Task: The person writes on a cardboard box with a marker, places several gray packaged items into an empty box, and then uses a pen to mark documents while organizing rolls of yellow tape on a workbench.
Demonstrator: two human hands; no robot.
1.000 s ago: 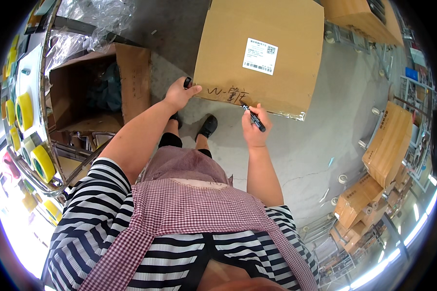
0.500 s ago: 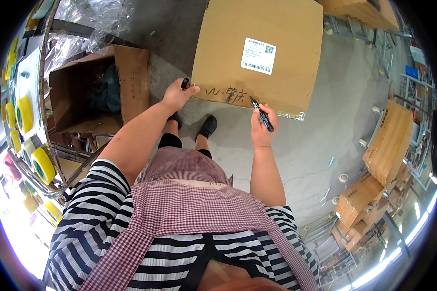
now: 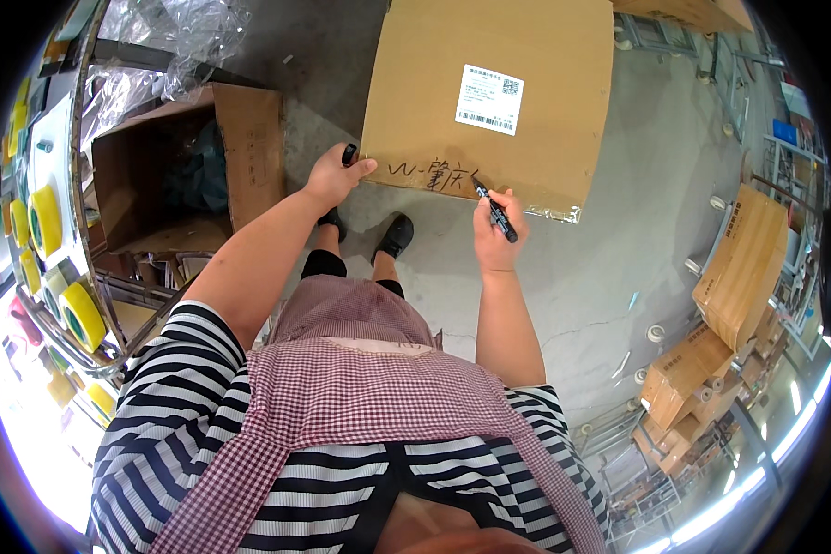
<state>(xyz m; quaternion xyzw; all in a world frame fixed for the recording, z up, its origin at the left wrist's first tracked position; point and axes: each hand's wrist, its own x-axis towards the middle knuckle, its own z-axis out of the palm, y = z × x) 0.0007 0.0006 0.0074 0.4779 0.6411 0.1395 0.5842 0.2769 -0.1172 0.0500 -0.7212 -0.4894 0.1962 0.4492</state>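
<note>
A large brown cardboard box (image 3: 415,92) stands in front of me, with a white printed label (image 3: 487,100) on its face. Dark handwritten marks run along its near edge. My right hand (image 3: 501,226) grips a black marker (image 3: 496,212), its tip touching the cardboard at the right end of the writing. At the box's near left corner, my left hand (image 3: 337,177) is closed around a black marker cap (image 3: 349,155), with the thumb reaching to the box's edge. Most of the cap is hidden in the fingers.
To the left sits an open cardboard box (image 3: 258,157) with dark plastic inside, below clear plastic wrap (image 3: 189,46). Rolls of yellow tape (image 3: 81,316) hang on a rack at far left. Stacked cartons (image 3: 743,268) and wheeled metal racks line the right side.
My right hand has added a short new stroke to the right of the earlier writing. The box sits slightly higher in the view, and my left hand still holds the cap.
</note>
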